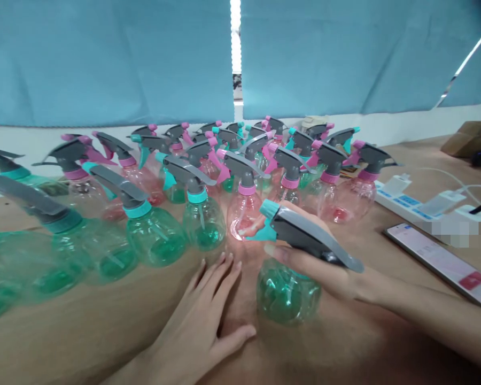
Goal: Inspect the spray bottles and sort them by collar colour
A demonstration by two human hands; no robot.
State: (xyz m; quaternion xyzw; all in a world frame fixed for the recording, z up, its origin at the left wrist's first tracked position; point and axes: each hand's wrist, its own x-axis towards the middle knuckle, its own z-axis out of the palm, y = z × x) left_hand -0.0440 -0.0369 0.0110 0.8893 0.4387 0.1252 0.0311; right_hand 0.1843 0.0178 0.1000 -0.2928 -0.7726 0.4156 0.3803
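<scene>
A green spray bottle (288,299) with a grey and turquoise trigger head stands upright near the front of the wooden table. My right hand (324,267) is closed round its neck, just under the spray head, with a finger by the turquoise trigger. The far fingers are partly hidden behind the head. My left hand (208,315) lies palm down on the table to the left of this bottle, fingers stretched out and holding nothing. Just beyond its fingertips stand another green spray bottle (204,224) and a pink spray bottle (244,211).
Several more green and pink spray bottles crowd the table (144,326) behind and to the left. At right lie a phone (436,262) and a white power strip (404,203) with plugs and cables. A cardboard box (471,138) sits farther back, and a blue curtain (104,59) hangs behind.
</scene>
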